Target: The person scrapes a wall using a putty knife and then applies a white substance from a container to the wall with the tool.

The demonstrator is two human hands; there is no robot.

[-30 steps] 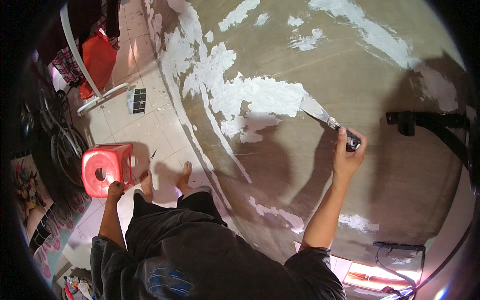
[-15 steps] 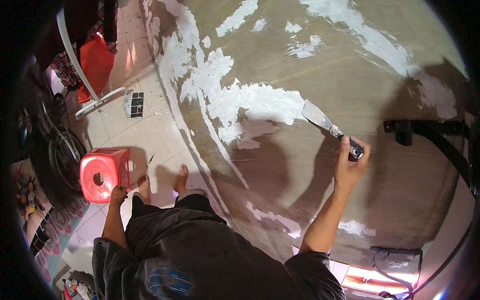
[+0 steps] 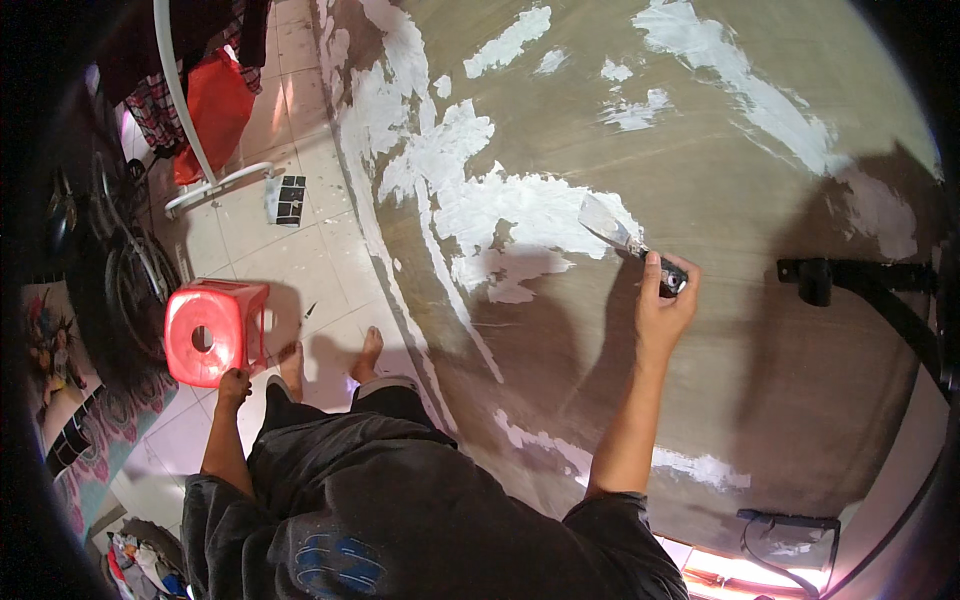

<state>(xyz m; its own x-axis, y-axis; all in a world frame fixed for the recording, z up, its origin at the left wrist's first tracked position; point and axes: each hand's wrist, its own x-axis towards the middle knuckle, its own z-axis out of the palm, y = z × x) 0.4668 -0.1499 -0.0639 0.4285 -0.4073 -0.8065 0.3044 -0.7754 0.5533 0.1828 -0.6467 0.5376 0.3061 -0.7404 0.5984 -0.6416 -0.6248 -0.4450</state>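
My right hand (image 3: 668, 312) is wrapped round the black handle of a putty knife (image 3: 612, 226). Its flat metal blade, smeared with white, lies against the right part of a broad white putty patch (image 3: 530, 212) on the grey-brown wall (image 3: 560, 110). My left hand (image 3: 235, 387) hangs low with its fingers curled closed. In the picture it overlaps the near edge of a red plastic stool (image 3: 206, 333) with a round hole in its seat. Whether the hand touches the stool cannot be told, and what lies inside the fingers is hidden.
A black bracket (image 3: 850, 270) juts from the wall at right. At left stand a white-legged rack (image 3: 180, 100) with hanging clothes, a red bag (image 3: 213, 115) and a bicycle (image 3: 130, 250). A black-and-white grid piece (image 3: 290, 200) lies on the tiles. Clothes (image 3: 145, 565) are heaped at lower left.
My right hand has moved left, carrying the putty knife's blade from the right edge of the white patch back over it. The view has shifted slightly. My left hand stays closed beside the stool.
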